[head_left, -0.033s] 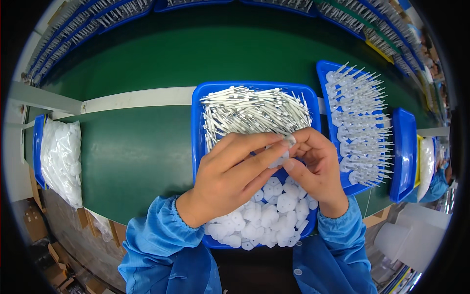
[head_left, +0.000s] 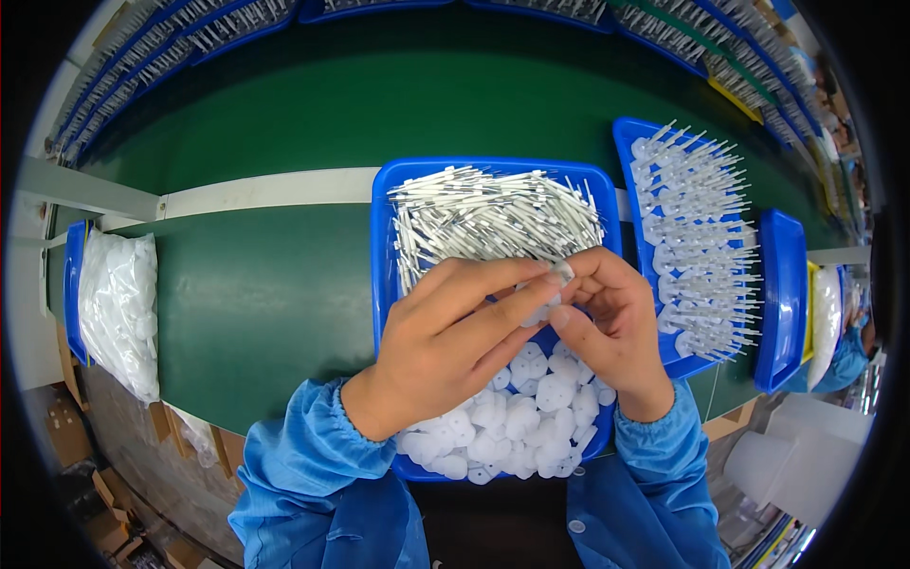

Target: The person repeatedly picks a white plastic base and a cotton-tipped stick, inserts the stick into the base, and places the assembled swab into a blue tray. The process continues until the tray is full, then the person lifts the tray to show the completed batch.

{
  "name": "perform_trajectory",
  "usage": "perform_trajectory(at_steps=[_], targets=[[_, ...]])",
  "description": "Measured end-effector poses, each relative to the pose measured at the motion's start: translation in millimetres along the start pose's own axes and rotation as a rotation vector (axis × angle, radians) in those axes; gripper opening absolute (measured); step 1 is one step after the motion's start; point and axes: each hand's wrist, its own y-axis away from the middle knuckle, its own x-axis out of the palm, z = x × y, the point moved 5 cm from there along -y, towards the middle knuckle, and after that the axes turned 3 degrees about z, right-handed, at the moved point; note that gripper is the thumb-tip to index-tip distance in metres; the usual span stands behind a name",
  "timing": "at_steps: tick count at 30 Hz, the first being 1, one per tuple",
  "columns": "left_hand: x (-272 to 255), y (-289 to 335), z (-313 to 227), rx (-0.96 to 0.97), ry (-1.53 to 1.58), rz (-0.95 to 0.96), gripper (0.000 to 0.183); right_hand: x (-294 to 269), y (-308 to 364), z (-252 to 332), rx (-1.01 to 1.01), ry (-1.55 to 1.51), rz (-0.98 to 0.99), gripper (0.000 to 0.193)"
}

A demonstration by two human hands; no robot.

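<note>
My left hand (head_left: 445, 327) and my right hand (head_left: 616, 327) meet above a blue tray (head_left: 381, 247). Between their closed fingertips is a small translucent white plastic disc (head_left: 538, 311), partly covered by the left fingers. Whether a rod is pinched along with it is hidden. Behind the hands, the tray's far part holds a heap of thin white rods with dark metal-like ends (head_left: 493, 213). Under my wrists, its near part is filled with loose white discs (head_left: 521, 417), some with small holes.
To the right, a blue tray (head_left: 626, 142) carries rows of discs with rods standing out (head_left: 697, 237). Beyond it is another blue tray (head_left: 782, 294). A bag of white parts (head_left: 121, 303) lies at the left. Filled trays (head_left: 246, 33) line the green table's (head_left: 265, 303) far side.
</note>
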Motion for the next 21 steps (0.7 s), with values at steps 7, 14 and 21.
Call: perform_trajectory(at_steps=[7, 14, 21], targets=[[0.4, 1.9, 2.3, -0.010, 0.048, -0.005, 0.061, 4.2, -3.6, 9.5, 0.119, -0.174, -0.016, 0.015], [0.5, -0.1, 3.1, 0.018, 0.058, -0.011, 0.061, 3.7, -3.8, 8.1, 0.107, -0.192, 0.064, 0.021], [-0.3, -0.4, -0.2, 0.033, 0.029, 0.002, 0.058, 6.9, -4.0, 8.3, 0.094, -0.267, 0.096, 0.027]])
